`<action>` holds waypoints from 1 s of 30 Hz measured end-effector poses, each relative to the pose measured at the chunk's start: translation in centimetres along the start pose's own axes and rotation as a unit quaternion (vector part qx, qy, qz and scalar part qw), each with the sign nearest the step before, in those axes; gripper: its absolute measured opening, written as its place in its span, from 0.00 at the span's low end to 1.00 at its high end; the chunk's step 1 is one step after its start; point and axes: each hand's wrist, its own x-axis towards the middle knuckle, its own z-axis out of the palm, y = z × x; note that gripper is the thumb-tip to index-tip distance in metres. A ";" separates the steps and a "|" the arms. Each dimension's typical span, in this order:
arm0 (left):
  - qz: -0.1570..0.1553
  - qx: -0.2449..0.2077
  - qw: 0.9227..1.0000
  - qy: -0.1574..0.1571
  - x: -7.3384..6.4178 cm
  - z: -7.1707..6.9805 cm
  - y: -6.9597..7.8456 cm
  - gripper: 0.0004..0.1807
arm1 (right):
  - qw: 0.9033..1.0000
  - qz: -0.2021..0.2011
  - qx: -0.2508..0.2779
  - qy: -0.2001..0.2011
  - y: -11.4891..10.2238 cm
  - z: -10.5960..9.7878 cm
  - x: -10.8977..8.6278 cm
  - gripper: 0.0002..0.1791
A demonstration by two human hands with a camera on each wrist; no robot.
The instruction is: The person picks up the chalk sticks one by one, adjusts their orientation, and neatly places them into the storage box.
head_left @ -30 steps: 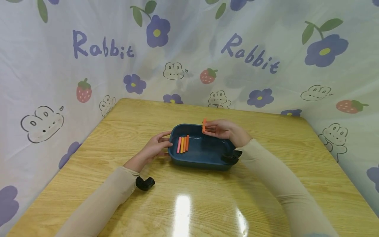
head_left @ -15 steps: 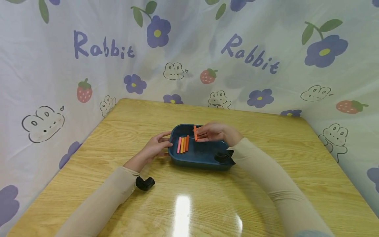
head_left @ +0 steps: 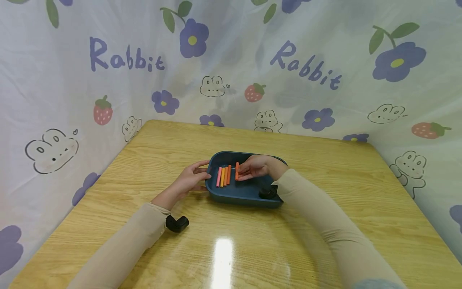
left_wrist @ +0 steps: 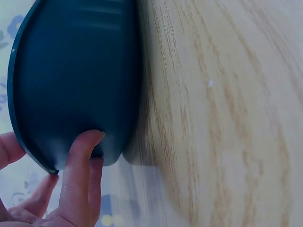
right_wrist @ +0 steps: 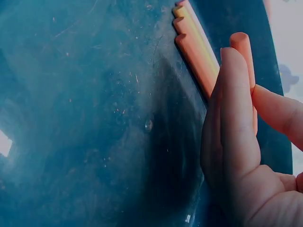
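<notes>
A dark blue tray (head_left: pixel 245 196) with raised walls sits on the table. Its left end is in my left hand (head_left: pixel 187 179), whose fingers spread over the rim and outer wall; in the left wrist view a finger (left_wrist: pixel 80 165) presses that wall. Inside the tray, my right hand (head_left: pixel 258 166) pinches an orange chalk stick (head_left: pixel 237 171) between thumb and fingers, low over the floor and nearly upright in the head view. Left of it lies a side-by-side row of several chalk sticks (head_left: pixel 223 176), pink, yellow and orange. The right wrist view shows the held chalk's flat end (right_wrist: pixel 240 37) above the fingertips.
Under the tray is a wooden table (head_left: pixel 162 144), with a white printed cloth (head_left: pixel 238 48) hanging behind it. Black wrist devices (head_left: pixel 177 223) are worn at both sleeves; the right one overlaps the tray's right part.
My right hand has come left and down from the tray's far rim into the tray, bringing the orange chalk close to the row. The left hand and the tray have stayed put.
</notes>
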 end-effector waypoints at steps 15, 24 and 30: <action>0.003 -0.004 1.000 -0.002 0.0 0.0 0.0 0.32 | 0.999 0.014 0.026 0.030 0.1 0.9 0.8 0.22; 0.002 -0.005 1.000 -0.004 0.0 0.2 0.1 0.32 | 1.000 -0.015 0.026 0.000 -0.8 0.4 -0.3 0.24; -0.003 -0.010 1.000 0.002 0.0 0.1 0.0 0.32 | 0.998 -0.047 0.044 -0.015 -1.2 0.3 -1.8 0.24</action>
